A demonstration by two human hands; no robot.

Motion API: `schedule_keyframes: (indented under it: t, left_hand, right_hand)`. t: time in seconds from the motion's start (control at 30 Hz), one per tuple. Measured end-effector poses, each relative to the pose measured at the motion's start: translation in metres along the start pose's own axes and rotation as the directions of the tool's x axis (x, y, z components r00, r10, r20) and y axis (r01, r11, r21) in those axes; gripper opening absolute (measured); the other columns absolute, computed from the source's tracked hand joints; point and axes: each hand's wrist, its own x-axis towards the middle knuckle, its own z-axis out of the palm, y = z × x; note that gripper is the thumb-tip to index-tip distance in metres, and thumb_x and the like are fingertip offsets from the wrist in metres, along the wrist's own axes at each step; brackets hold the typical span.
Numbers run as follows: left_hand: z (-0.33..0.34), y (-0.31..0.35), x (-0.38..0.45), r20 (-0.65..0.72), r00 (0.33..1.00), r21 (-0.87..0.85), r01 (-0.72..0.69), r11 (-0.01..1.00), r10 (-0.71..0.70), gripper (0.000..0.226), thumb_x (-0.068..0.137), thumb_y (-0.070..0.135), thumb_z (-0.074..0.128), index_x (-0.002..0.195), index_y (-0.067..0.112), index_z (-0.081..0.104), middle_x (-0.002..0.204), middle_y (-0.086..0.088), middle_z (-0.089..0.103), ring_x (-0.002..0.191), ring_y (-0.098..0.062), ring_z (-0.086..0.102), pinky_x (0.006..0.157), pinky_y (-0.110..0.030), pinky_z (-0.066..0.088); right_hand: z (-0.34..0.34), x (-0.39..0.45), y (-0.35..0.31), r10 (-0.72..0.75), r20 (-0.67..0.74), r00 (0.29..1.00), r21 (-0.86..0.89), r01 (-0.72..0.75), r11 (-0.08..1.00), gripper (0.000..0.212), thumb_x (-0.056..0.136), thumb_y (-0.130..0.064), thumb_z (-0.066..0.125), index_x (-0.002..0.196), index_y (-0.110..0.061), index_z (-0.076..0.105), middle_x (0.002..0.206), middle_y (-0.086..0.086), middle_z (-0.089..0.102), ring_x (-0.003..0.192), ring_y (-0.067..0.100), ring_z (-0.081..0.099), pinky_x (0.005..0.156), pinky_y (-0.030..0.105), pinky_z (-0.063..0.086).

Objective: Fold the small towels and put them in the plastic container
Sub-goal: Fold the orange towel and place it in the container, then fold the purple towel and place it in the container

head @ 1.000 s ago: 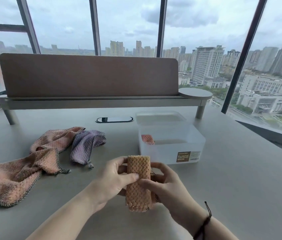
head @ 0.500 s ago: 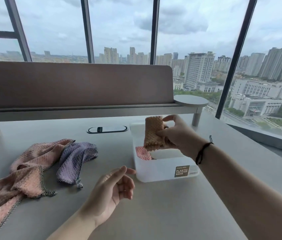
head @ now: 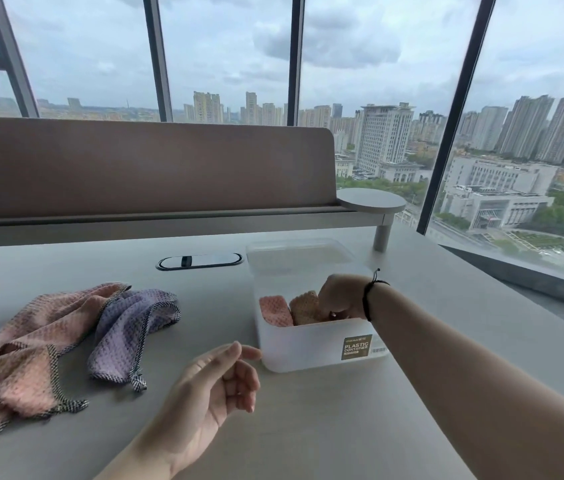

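Right hand (head: pixel 339 296): fingers dip below the near wall of the plastic container (head: pixel 311 348); fingertips hidden, so the grip on the orange folded towel (head: pixel 304 306) cannot be confirmed. Lower parts of that towel and of the pink folded towel (head: pixel 275 310) show only as a blur through the frosted wall. Small print on the container's label (head: pixel 357 347) unreadable. Pink towel (head: pixel 13 368) on the table (head: pixel 446 306) runs off the left edge. Both forearms cut off by the bottom edge.

High-rise office: desk divider (head: pixel 142 168), skyline windows (head: pixel 228 53)
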Motion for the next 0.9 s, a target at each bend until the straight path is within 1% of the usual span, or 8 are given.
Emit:
schedule_keyframes:
  t: [0.07,0.17,0.33,0.43,0.57,0.63,0.77,0.9]
  left_hand:
    - [0.001,0.000,0.000,-0.005,1.000,0.004,0.002,1.000,-0.002,0.074,0.057,0.049,0.091,0.101,-0.006,0.069,0.073,-0.024,0.058,0.056,-0.028,0.054,0.050,-0.033,0.049]
    - [0.002,0.001,-0.001,-0.011,1.000,0.012,0.000,1.000,0.000,0.074,0.056,0.049,0.091,0.100,-0.005,0.069,0.073,-0.024,0.058,0.056,-0.028,0.053,0.051,-0.033,0.049]
    - [0.005,0.003,-0.003,-0.044,0.999,0.004,-0.012,1.000,0.012,0.049,0.073,0.035,0.079,0.098,-0.006,0.069,0.072,-0.023,0.058,0.055,-0.026,0.053,0.050,-0.030,0.048]
    - [0.005,0.003,-0.003,-0.109,0.993,0.036,-0.040,0.999,0.044,0.027,0.085,0.020,0.069,0.094,-0.006,0.068,0.070,-0.022,0.057,0.054,-0.024,0.052,0.049,-0.027,0.046]
    - [-0.008,0.004,0.003,-0.246,0.942,0.324,-0.141,0.935,0.228,0.028,0.076,0.036,0.076,0.081,0.008,0.073,0.067,-0.014,0.063,0.058,-0.022,0.056,0.053,-0.026,0.048]
    - [-0.024,0.004,0.007,-0.280,0.868,0.638,-0.150,0.755,0.409,0.033,0.070,0.051,0.067,0.081,0.020,0.074,0.072,-0.001,0.070,0.068,-0.017,0.064,0.066,-0.030,0.052]
    - [-0.060,0.009,0.010,-0.120,0.713,0.988,0.020,0.151,0.691,0.031,0.078,0.046,0.057,0.096,0.025,0.070,0.109,0.004,0.067,0.105,-0.020,0.063,0.094,-0.036,0.047]
    - [-0.088,0.016,-0.006,-0.294,0.828,0.931,0.361,-0.055,0.477,0.054,0.086,0.052,0.053,0.133,0.025,0.055,0.141,-0.001,0.052,0.134,-0.023,0.043,0.114,-0.041,0.032]
  right_hand:
    - [0.001,0.002,-0.002,0.006,0.012,1.000,-0.047,-0.005,0.999,0.010,0.089,0.003,0.063,0.092,-0.006,0.061,0.080,0.002,0.052,0.068,0.010,0.052,0.061,0.019,0.049]
    - [0.006,0.005,-0.003,-0.005,-0.036,0.999,-0.196,-0.002,0.981,0.026,0.087,-0.010,0.070,0.069,-0.017,0.052,0.073,0.000,0.053,0.062,0.010,0.050,0.055,0.018,0.045]
    - [0.018,0.012,-0.006,-0.028,-0.143,0.989,-0.422,-0.036,0.906,0.036,0.087,-0.017,0.070,0.064,-0.018,0.043,0.067,0.000,0.043,0.058,0.014,0.039,0.058,0.024,0.039]
    - [0.025,0.006,-0.007,-0.086,-0.278,0.957,-0.579,-0.096,0.809,0.021,0.084,-0.014,0.053,0.065,-0.017,0.043,0.069,0.002,0.048,0.069,0.022,0.053,0.073,0.029,0.050]
    - [0.028,-0.017,-0.015,-0.282,-0.454,0.845,-0.590,-0.048,0.806,0.018,0.081,-0.018,0.059,0.066,-0.017,0.050,0.077,0.001,0.061,0.075,0.028,0.060,0.062,0.027,0.043]
    - [0.036,-0.027,-0.025,-0.416,-0.536,0.734,-0.556,0.063,0.829,0.011,0.084,-0.022,0.060,0.074,-0.017,0.061,0.084,0.001,0.068,0.077,0.028,0.063,0.058,0.027,0.042]
    - [0.083,-0.062,-0.045,-0.694,-0.480,0.537,-0.459,0.521,0.720,0.009,0.090,-0.027,0.059,0.091,-0.025,0.068,0.085,-0.007,0.065,0.078,0.018,0.061,0.065,0.031,0.049]
    - [0.161,-0.078,-0.040,-0.793,-0.294,0.534,-0.402,0.683,0.609,0.023,0.090,-0.034,0.058,0.112,-0.030,0.062,0.101,-0.011,0.062,0.094,0.011,0.062,0.080,0.031,0.051]
